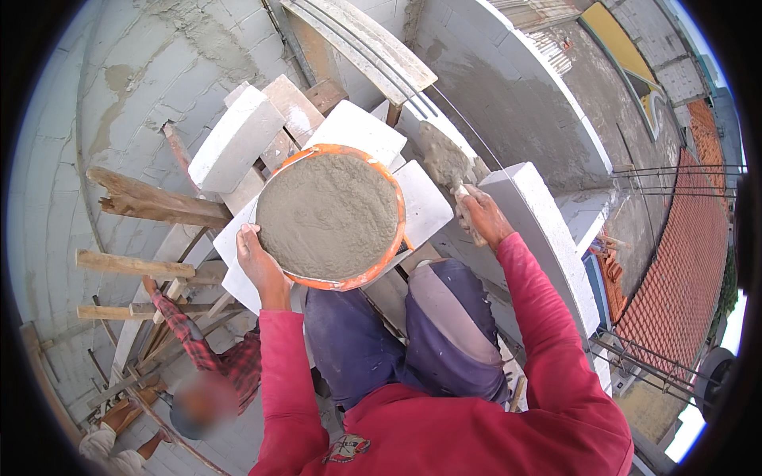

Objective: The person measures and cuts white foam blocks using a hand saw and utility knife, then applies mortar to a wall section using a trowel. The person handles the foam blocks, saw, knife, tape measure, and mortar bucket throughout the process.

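Observation:
An orange bucket (403, 208) full of wet grey mortar (327, 214) sits in front of me on white blocks. My left hand (263, 268) grips the bucket's near left rim, close to its thin wire handle. To the right of the bucket, my right hand (482, 216) is closed around the handle of a trowel (444, 156). Mortar coats its blade, which points away from me beside the white block wall. The surface of the mortar in the bucket is uneven near its middle.
Loose white blocks (236, 136) and wooden planks (163, 200) lie around the bucket. A white block wall (540, 230) runs along my right, with a taut string (468, 125) near it. Lower left, another person in a checked shirt (238, 366) holds onto the timber.

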A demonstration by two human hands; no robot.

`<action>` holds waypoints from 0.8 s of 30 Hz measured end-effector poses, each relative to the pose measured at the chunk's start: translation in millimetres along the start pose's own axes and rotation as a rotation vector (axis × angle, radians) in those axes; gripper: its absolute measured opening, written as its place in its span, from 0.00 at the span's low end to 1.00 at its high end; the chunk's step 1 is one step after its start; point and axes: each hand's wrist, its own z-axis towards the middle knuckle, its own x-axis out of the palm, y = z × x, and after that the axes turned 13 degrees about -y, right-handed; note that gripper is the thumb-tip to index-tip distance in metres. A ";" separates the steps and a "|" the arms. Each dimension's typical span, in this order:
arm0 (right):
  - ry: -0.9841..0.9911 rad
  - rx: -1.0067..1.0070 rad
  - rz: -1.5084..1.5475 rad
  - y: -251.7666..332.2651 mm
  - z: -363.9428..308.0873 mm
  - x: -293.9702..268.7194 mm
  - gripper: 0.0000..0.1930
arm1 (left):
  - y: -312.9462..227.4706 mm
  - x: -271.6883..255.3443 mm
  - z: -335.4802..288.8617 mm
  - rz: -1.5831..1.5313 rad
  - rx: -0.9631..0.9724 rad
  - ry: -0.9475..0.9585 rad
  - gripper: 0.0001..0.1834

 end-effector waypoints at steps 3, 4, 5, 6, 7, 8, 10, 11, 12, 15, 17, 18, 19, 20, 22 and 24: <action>-0.212 -0.351 -0.411 42.8 120.9 43.0 0.25 | -0.3 3.5 -0.1 -0.008 -0.051 -0.012 0.16; -0.302 -0.406 -0.499 50.7 152.0 54.9 0.26 | -0.7 4.2 -3.6 0.008 -0.043 -0.022 0.16; -0.382 -0.471 -0.585 58.1 173.0 69.2 0.27 | -3.1 3.4 -3.1 0.022 -0.029 -0.045 0.16; -0.443 -0.507 -0.586 58.0 184.6 75.1 0.27 | -4.0 5.8 0.5 0.001 -0.036 -0.044 0.16; -0.508 -0.541 -0.588 56.8 194.9 77.0 0.27 | -4.3 9.3 4.1 -0.020 -0.046 -0.039 0.17; -0.556 -0.563 -0.590 45.6 201.3 83.7 0.27 | -3.9 5.5 4.9 -0.024 -0.059 -0.045 0.17; -0.438 -0.442 -0.779 15.5 214.0 70.3 0.27 | -6.3 5.0 9.9 0.011 -0.052 -0.033 0.17; -0.386 -0.382 -0.872 3.7 222.4 60.1 0.27 | -6.0 10.2 14.8 0.021 -0.047 -0.020 0.17; -0.435 -0.447 -0.829 -8.4 213.7 60.4 0.27 | -6.6 11.7 21.2 0.020 -0.042 -0.016 0.17; -0.440 -0.473 -0.854 -27.0 206.1 55.7 0.27 | -5.9 7.1 30.5 0.022 -0.050 0.011 0.17; -0.426 -0.461 -0.888 -33.2 202.8 52.6 0.28 | -6.4 6.1 31.6 0.003 -0.059 0.032 0.17; -0.470 -0.500 -0.848 -37.5 196.9 53.3 0.28 | -7.5 5.6 31.7 0.031 -0.050 0.040 0.17; -0.513 -0.539 -0.808 -39.5 194.2 54.2 0.29 | -6.7 8.3 33.1 0.022 -0.049 0.030 0.17; -0.486 -0.513 -0.834 -41.3 197.1 49.7 0.28 | -6.7 12.3 35.2 0.013 -0.053 0.027 0.17; -0.430 -0.460 -0.886 -43.0 204.2 39.8 0.28 | -4.1 10.7 37.2 0.017 -0.053 0.038 0.16; -0.499 -0.441 -0.824 -38.1 199.5 45.4 0.28 | -3.1 3.4 38.9 0.049 -0.032 0.051 0.16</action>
